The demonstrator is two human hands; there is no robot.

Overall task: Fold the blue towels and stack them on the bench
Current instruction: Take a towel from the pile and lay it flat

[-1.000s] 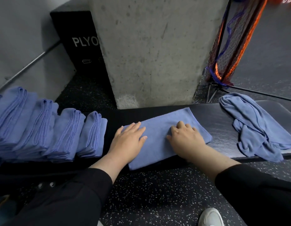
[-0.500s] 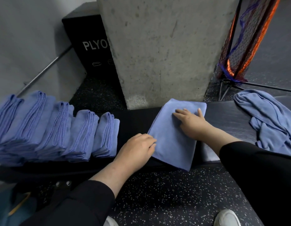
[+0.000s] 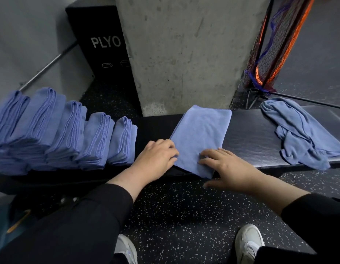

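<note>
Fingers (image 3: 166, 149) of the left hand (image 3: 154, 159) are curled over the near-left edge of the half-folded towel (image 3: 200, 138), looks like they're pinching it, while the right hand (image 3: 228, 166) has its fingers spread fairly flat on the near-right corner, pressing rather than gripping. That towel lies flat on the desk (image 3: 251, 141), roughly mid-length, turned at a slight angle with its near corner hanging a bit over the front edge.

Progress-wise I'd say most of the job is done — there's a whole row of folded towels (image 3: 70, 134) lined up on the left end of the desk, several bundles leaning against each other. What's left, as far as I can see: one more fold or so on the towel in hand, moving it over to the row, and then the crumpled towels (image 3: 302, 134) heaped on the right end. Can't tell if that heap is one towel or two.

Around it: a concrete pillar (image 3: 184, 54) right behind the desk, a black plyo box (image 3: 102, 44) beside it, an orange and black net (image 3: 275, 44) off to the right, speckled rubber floor (image 3: 184, 216) below. Nothing really blocks the path to the row — there's a bare gap of desk between it and the left hand.
</note>
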